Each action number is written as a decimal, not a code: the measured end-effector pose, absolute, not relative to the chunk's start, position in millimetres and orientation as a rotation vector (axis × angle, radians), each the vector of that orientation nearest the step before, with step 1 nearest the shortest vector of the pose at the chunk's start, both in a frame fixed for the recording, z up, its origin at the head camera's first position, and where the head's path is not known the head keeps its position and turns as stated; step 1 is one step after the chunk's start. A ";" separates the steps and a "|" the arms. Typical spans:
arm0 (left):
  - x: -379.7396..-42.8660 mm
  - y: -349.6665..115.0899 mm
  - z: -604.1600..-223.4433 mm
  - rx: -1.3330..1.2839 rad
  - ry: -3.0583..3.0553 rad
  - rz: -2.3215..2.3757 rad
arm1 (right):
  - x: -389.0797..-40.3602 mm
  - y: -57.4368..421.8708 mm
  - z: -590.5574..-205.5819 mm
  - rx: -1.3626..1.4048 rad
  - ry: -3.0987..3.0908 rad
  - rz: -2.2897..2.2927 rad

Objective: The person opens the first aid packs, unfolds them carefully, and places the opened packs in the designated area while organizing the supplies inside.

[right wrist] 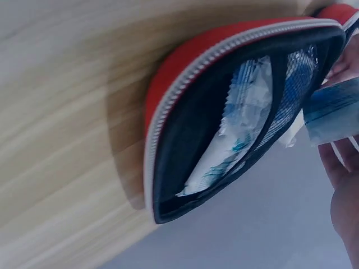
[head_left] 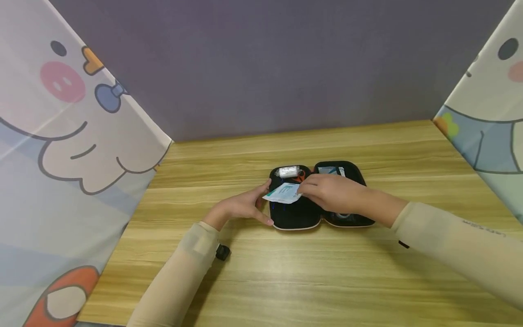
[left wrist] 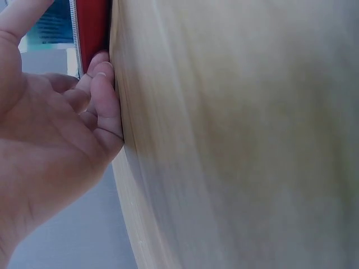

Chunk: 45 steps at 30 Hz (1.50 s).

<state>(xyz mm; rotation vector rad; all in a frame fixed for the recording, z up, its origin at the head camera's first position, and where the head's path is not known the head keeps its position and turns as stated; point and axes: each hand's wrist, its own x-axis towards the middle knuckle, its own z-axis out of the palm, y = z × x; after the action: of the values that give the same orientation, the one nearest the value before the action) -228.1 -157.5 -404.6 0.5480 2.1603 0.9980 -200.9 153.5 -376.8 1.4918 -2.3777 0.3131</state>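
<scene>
An unzipped case (head_left: 296,221), black inside with a red shell (right wrist: 185,67), lies spread in two halves on the wooden table. My right hand (head_left: 339,193) pinches the right end of a flat white packet (head_left: 282,194) with blue-green print, above the case's left half. At that half's outer edge is my left hand (head_left: 245,204), thumb and index finger spread apart. In the left wrist view, its other fingers bend loosely against the red side wall (left wrist: 92,33). Behind the packet sit a plastic-wrapped white roll (head_left: 288,171) and something with orange-red handles (head_left: 301,176), partly hidden.
In the case's right half, a clear-wrapped packet (right wrist: 227,145) sits in a pocket beside black mesh (right wrist: 289,84). A grey panel (head_left: 278,68) rises behind the table (head_left: 310,272). Cartoon-printed sheets (head_left: 81,118) flank it. A small black device (head_left: 222,252) is at my left wrist.
</scene>
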 end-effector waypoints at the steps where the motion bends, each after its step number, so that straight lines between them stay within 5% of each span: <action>1: -228.2 -158.2 -405.4 0.545 2.167 0.990 | -201.7 154.6 -377.5 1.476 -2.381 0.375; 17: -229.8 -162.4 -410.7 0.548 2.217 0.957 | -208.9 160.2 -376.7 1.326 -2.604 0.806; 28: -229.8 -162.1 -407.1 0.532 2.189 0.961 | -208.7 164.4 -371.5 0.753 -2.862 1.400; 37: -231.8 -160.9 -408.0 0.560 2.194 0.938 | -210.6 177.5 -379.7 0.770 -2.797 0.726; 45: -231.6 -159.9 -408.1 0.571 2.188 0.949 | -218.9 198.8 -372.2 0.468 -2.904 1.373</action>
<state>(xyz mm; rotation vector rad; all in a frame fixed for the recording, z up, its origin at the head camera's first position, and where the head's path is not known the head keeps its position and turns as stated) -231.6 -159.9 -408.1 0.5709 2.1880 0.9490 -218.9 198.8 -372.2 0.4677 -2.9044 1.3730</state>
